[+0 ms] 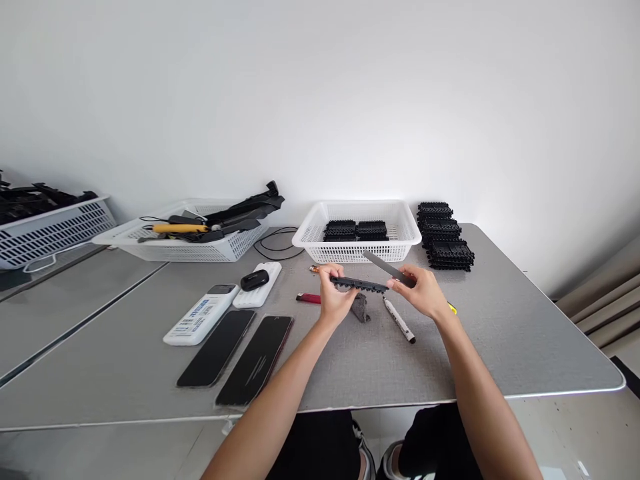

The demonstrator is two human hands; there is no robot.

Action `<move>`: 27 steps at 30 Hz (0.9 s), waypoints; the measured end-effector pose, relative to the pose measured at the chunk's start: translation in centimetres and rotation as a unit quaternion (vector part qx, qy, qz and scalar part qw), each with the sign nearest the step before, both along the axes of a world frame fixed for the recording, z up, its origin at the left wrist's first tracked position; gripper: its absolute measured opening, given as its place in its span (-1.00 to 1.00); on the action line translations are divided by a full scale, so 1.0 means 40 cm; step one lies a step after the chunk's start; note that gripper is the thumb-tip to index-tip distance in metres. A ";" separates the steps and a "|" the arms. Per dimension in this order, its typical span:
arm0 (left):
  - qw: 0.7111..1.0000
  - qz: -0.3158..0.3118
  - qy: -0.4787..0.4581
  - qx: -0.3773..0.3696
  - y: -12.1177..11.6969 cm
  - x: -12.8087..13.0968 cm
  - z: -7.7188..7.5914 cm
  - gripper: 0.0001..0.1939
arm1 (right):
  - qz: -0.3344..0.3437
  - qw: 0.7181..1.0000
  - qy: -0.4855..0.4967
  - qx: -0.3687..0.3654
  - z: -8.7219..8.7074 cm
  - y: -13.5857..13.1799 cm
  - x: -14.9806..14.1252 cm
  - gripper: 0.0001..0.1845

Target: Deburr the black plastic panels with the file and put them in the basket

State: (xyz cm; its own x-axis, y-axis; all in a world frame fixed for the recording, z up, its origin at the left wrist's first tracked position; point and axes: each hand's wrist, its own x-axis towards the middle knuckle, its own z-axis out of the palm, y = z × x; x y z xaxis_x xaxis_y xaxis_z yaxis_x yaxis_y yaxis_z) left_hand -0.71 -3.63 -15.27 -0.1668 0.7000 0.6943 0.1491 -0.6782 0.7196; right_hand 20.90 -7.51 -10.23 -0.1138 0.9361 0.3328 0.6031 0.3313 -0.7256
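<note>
My left hand (336,297) grips a black plastic piece with a toothed edge (363,285), held tilted above the table. In my right hand (421,291) is a flat grey file (384,265), its blade slanting up and left over the far side of that piece. The fingertips of my right hand are close to the piece's right end; whether they touch it I cannot tell. Below the hands lie a white marker (399,320), a crumpled dark grey cloth (360,308) and a red-handled tool (309,298), partly hidden by my left hand.
Behind my hands, a white basket (357,252) holds stacked black pieces; more stacks (445,240) stand to its right. A tool-filled basket (240,248) is at left. Two phones (216,350), (256,360), power banks (200,317) and a black mouse (255,280) lie left of my arm.
</note>
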 end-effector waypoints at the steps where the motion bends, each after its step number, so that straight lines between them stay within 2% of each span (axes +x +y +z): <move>1: 1.000 -0.004 0.013 0.005 -0.006 0.006 0.000 -0.48 | 0.007 1.000 -0.002 -0.006 -0.001 -0.001 -0.009 -0.59; 8: 0.998 -0.015 0.061 0.012 -0.026 0.024 0.002 -0.50 | 0.017 0.999 0.019 -0.032 -0.019 0.004 -0.029 -0.60; 13: 0.995 -0.017 0.092 0.039 -0.029 0.031 -0.004 -0.51 | 0.014 0.998 0.057 -0.022 -0.014 -0.001 -0.039 -0.60; 18: 0.991 -0.022 0.126 0.038 -0.037 0.044 -0.015 -0.54 | 0.030 0.998 0.049 -0.024 -0.010 -0.012 -0.070 -0.55; 23: 0.993 -0.027 0.117 0.017 -0.037 0.045 -0.018 -0.55 | 0.009 0.999 0.052 -0.012 -0.012 -0.011 -0.064 -0.58; 27: 0.993 -0.031 0.116 0.012 -0.036 0.044 -0.022 -0.56 | 0.025 0.998 0.058 -0.026 -0.015 -0.010 -0.064 -0.59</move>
